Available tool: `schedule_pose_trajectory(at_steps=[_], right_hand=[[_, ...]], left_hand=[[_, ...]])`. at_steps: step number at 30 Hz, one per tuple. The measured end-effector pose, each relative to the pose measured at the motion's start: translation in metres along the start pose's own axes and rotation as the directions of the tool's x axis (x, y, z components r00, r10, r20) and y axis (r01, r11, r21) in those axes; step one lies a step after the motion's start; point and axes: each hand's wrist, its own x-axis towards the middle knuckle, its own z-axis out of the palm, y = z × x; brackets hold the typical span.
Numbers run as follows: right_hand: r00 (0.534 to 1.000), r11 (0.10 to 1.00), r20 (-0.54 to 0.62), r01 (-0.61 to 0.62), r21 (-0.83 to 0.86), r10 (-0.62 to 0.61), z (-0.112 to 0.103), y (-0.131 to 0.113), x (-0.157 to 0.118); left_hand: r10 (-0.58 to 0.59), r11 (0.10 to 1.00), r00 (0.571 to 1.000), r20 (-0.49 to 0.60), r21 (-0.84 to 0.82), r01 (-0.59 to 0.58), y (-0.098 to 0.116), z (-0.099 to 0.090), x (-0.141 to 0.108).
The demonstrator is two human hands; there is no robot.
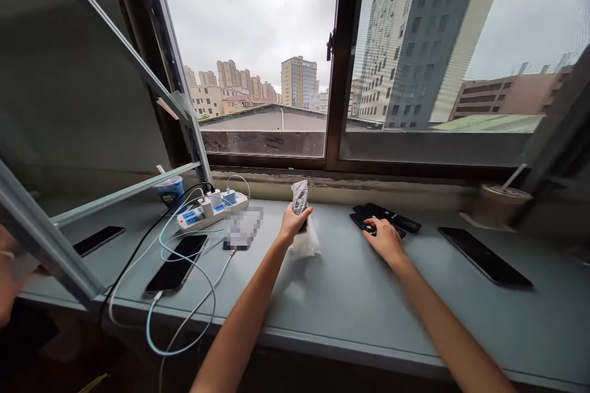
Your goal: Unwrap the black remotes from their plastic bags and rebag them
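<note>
My left hand (pixel 294 223) is closed around a clear plastic bag (pixel 306 244) near the middle of the table. The bag's crinkled upper end (pixel 299 191) sticks up above my fist, and something dark shows inside its lower part, too covered to make out. To the right, my right hand (pixel 386 241) has its bent fingers and thumb on a black remote control (pixel 359 221) with round buttons. That remote overlaps other black remotes (pixel 395 217), which lie together behind my fingers.
A power strip (pixel 212 212) with plugs and looping cables (pixel 209 279) occupies the left, beside a phone (pixel 177 264) and a blurred-out device (pixel 243 227). Cups (pixel 169 191) (pixel 500 204) stand at both ends. Another phone (pixel 486 258) lies right; a metal frame (pixel 69 245) rises left, near a person's arm (pixel 8 273).
</note>
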Motion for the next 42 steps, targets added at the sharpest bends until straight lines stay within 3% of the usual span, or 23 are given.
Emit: schedule_pose_trajectory(at_steps=[3, 7, 9, 11, 15, 19, 26, 36, 42], right_hand=[[0.992, 0.931, -0.024, 0.127, 0.342, -0.126, -0.002, -0.017, -0.003], [0.976, 0.703, 0.098, 0.068, 0.708, -0.194, -0.010, -0.044, -0.011], [0.973, 0.596, 0.096, 0.050, 0.801, -0.212, -0.015, -0.052, -0.014], [0.978, 0.552, 0.055, 0.067, 0.831, -0.201, -0.021, -0.055, -0.016], [0.982, 0.600, 0.010, 0.106, 0.793, -0.187, -0.026, -0.055, -0.017], [0.967, 0.635, -0.057, 0.206, 0.745, -0.247, -0.023, -0.053, -0.017], [0.961, 0.615, -0.095, 0.241, 0.751, -0.261, -0.011, -0.047, -0.013], [0.997, 0.589, 0.069, -0.034, 0.807, -0.036, -0.012, -0.043, -0.008], [0.983, 0.583, 0.179, -0.124, 0.803, -0.038, -0.019, -0.049, -0.011]], left_hand=[[-0.116, 0.958, 0.993, 0.033, -0.261, 0.121, -0.002, 0.010, -0.003], [-0.173, 0.798, 0.969, 0.175, -0.551, 0.242, 0.004, 0.011, -0.001], [-0.159, 0.766, 0.972, 0.171, -0.600, 0.231, 0.007, 0.009, 0.001], [-0.149, 0.766, 0.977, 0.151, -0.607, 0.210, 0.009, 0.007, 0.001], [-0.124, 0.769, 0.977, 0.173, -0.606, 0.204, 0.008, 0.009, -0.001], [-0.128, 0.755, 0.971, 0.200, -0.616, 0.227, 0.007, 0.013, -0.004], [-0.085, 0.764, 0.960, 0.265, -0.602, 0.234, 0.004, 0.022, -0.016], [-0.119, 0.745, 0.928, 0.353, -0.586, 0.318, 0.010, 0.024, -0.022], [-0.113, 0.641, 0.936, 0.333, -0.695, 0.325, 0.014, 0.019, -0.022]])
